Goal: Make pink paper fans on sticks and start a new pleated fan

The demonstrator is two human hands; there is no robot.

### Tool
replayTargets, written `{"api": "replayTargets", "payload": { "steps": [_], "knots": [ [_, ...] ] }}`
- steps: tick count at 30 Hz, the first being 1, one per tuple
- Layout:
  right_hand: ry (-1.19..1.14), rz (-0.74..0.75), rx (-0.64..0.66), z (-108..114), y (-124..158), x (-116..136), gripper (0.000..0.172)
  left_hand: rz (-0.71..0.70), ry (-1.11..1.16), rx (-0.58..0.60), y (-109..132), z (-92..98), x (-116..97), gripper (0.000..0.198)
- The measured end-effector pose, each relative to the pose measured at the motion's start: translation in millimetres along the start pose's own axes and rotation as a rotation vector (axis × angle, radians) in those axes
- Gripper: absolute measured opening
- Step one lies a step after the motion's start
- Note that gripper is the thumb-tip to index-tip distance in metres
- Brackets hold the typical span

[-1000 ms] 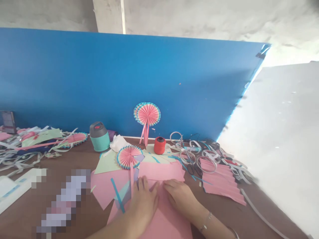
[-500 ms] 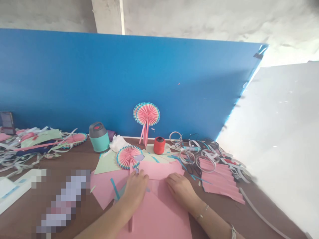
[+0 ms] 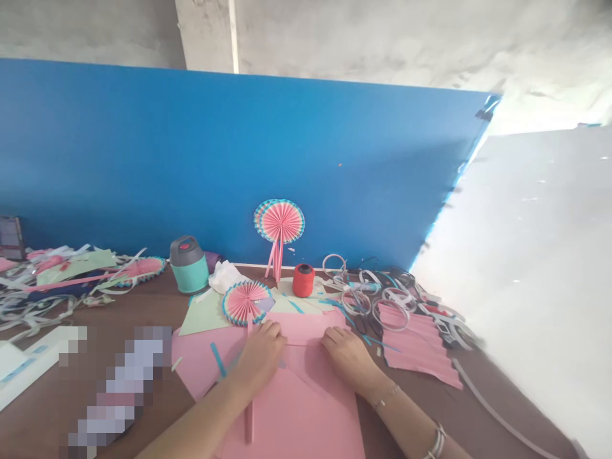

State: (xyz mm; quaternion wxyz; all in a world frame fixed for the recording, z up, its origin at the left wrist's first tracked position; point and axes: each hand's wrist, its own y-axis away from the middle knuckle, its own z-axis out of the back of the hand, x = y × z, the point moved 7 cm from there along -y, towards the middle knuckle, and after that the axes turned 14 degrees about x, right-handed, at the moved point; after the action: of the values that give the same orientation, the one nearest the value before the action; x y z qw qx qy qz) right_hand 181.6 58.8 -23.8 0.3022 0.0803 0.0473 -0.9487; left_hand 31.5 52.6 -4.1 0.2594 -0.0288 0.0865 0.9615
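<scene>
Looking at pink paper [image 3: 310, 408] lying on the worktop [image 3: 153, 307], in front of the red cylinder [image 3: 303, 282]. Got the left hand [image 3: 262, 352] on it, in front and a bit left of the cylinder, with fingers bent and bunched close together. Got the right hand [image 3: 348, 356] on it too, in front and to the right of the cylinder, curled much the same way. Honestly can't tell pinching from plain pressing, with the undersides hidden. Also seeing a paper fan [image 3: 246, 302] left of the cylinder, a teal flask [image 3: 190, 275] further left, plus a pleated sheet [image 3: 418, 347] off to its right.
</scene>
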Motion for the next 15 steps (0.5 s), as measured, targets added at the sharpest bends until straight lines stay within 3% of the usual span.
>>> {"api": "replayTargets", "payload": {
  "steps": [15],
  "knots": [
    [-0.106, -0.028, -0.087, 1.5, 2.4, -3.2, 0.014, -0.038, -0.003, 0.040, 1.1, 1.3, -0.5, 0.027]
  ]
}}
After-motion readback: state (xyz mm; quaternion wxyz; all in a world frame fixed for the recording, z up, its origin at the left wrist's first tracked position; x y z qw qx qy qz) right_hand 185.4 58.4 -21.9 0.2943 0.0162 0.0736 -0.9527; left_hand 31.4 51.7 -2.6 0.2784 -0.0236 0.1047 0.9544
